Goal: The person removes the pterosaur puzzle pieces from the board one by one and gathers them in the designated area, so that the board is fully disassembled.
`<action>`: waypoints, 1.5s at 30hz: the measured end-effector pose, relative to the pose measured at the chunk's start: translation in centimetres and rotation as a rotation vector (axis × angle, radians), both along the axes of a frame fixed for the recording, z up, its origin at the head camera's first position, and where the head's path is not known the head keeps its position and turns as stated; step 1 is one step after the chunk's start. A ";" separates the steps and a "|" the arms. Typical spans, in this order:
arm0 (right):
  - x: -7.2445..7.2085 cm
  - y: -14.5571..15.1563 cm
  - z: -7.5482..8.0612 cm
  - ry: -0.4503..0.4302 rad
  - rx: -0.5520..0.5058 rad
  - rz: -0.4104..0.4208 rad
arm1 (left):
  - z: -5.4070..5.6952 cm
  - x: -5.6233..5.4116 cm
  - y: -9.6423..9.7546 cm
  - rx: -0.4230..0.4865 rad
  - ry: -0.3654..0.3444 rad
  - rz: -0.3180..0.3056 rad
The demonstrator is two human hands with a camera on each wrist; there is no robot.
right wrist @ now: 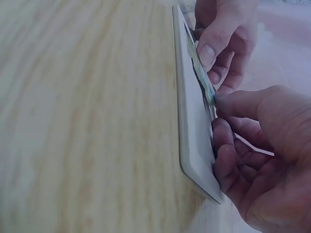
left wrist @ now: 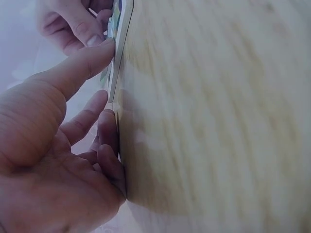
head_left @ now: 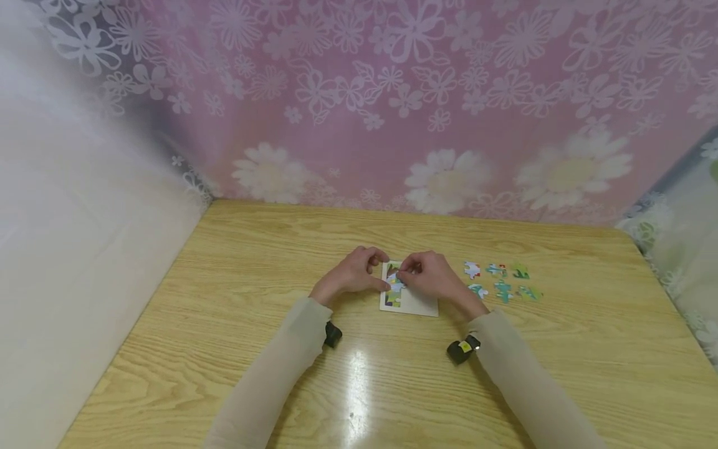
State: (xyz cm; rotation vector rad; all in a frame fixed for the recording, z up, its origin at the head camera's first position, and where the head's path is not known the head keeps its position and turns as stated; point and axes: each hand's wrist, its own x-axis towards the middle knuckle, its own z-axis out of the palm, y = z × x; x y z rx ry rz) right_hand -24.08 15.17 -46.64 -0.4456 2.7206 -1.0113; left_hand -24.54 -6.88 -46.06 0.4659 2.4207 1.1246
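Observation:
A small jigsaw board [head_left: 421, 304] with a pale tray lies on the table, its left part filled with colorful pieces [head_left: 394, 298]. My left hand [head_left: 354, 272] sits at the board's left side, thumb on its edge and index finger near the far left corner. In the left wrist view that thumb [left wrist: 92, 58] lies straight against the board while the other fingers bend loosely beside it. My right hand [head_left: 430, 274] reaches over the board and pinches a bluish puzzle piece [right wrist: 210, 96] at the filled area, fingertips hiding much of it.
Several loose puzzle pieces [head_left: 503, 290] lie in two rows right of the board. The wooden table [head_left: 269, 262] meets a pink floral curtain [head_left: 348, 125] at the back, with pale sheets at both sides. Black wrist cameras [head_left: 461, 351] hang under the forearms.

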 end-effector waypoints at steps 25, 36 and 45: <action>0.0 0.2 -0.2 -0.003 -0.037 -0.004 | 0.1 0.1 0.2 -0.017 -0.021 0.021; -0.2 0.3 -0.2 -0.032 -0.085 -0.010 | -0.1 0.1 0.3 -0.016 -0.028 0.031; -0.3 0.1 -0.4 -0.004 -0.083 -0.005 | -0.1 0.0 0.3 -0.015 -0.031 0.034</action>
